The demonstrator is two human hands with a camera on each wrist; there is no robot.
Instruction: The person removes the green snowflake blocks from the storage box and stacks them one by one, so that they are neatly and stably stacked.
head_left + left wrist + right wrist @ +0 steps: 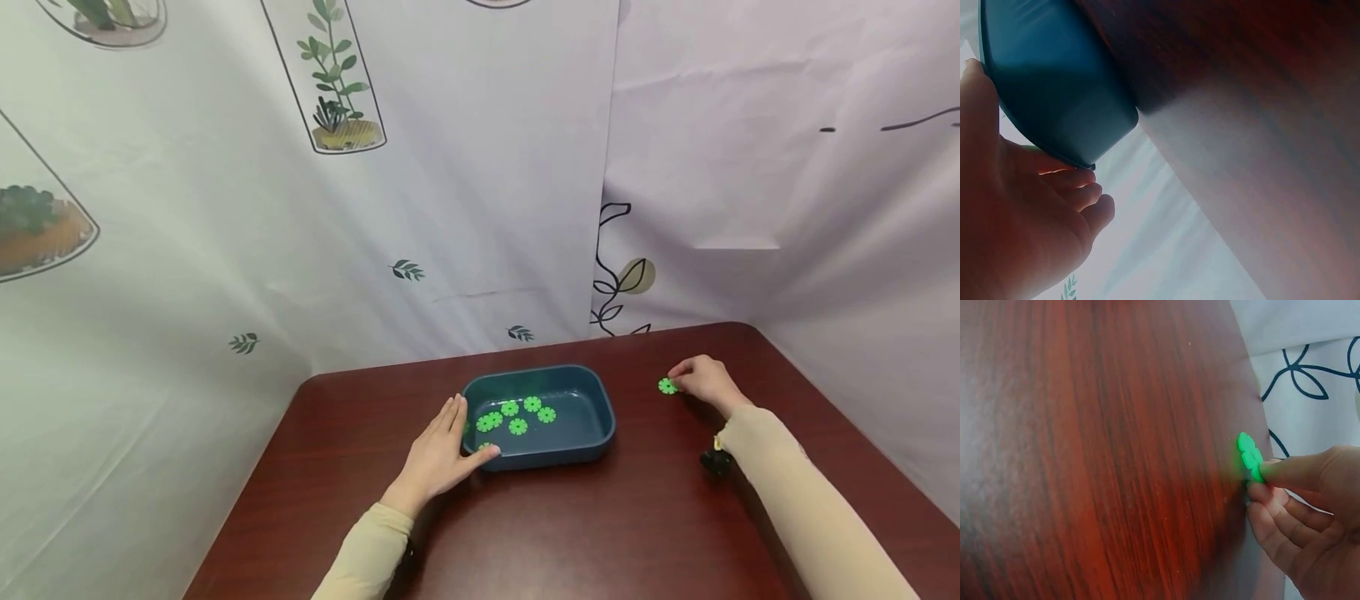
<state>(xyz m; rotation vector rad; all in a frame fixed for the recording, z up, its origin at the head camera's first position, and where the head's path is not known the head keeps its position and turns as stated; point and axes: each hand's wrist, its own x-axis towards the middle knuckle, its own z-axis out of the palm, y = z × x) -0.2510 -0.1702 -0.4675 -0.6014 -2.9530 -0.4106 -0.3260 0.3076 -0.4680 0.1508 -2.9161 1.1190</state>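
Green disc (667, 386): at the tips of the right hand's thumb and finger, one edge caught between them, the rest sticking out past the pinch on the side toward the tray; whether it touches the table cannot be told.
Right hand (708, 382): thumb and finger pinch the disc by its rim (the notched edge shows plainly in the head view), with the other fingers bent behind the thumb in the right wrist view.
Tray (573, 423): dark blue, well apart from the pinch, to its left and slightly nearer the person.
Loose discs (518, 427): several green ones inside the tray, mostly in the half farther from the pinch; two overlap, and one lies beside the left thumb.
Left hand (442, 450): across the tray from the pinch, fingers extended along the outer wall at the left end, thumb spread over the near corner; it touches the tray without curling round it.
Table (585, 525): reddish brown, glossy, reaching under the pinch and the tray alike.
Dark object (716, 461): under the right cuff, nearer the person than the pinch; too small to make out.
Cloth backdrop (487, 192): pale, printed with plants, beyond the pinch.
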